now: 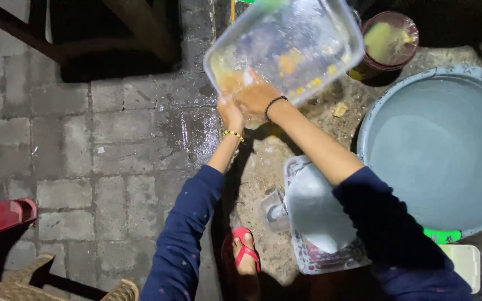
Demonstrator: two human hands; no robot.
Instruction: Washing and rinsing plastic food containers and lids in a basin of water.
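Head view: both hands hold one clear plastic container [285, 47] tilted at top centre, smeared with yellow-orange residue. The left hand [230, 114] has its fingers clamped on the lower rim; the right hand [258, 97] grips just beside it, fingers closed on the same edge. One large grey basin [436, 150] of water fills the right side, and one dark round bowl [389, 42] sits at upper right. Paved brick floor [85, 139] lies open on the left.
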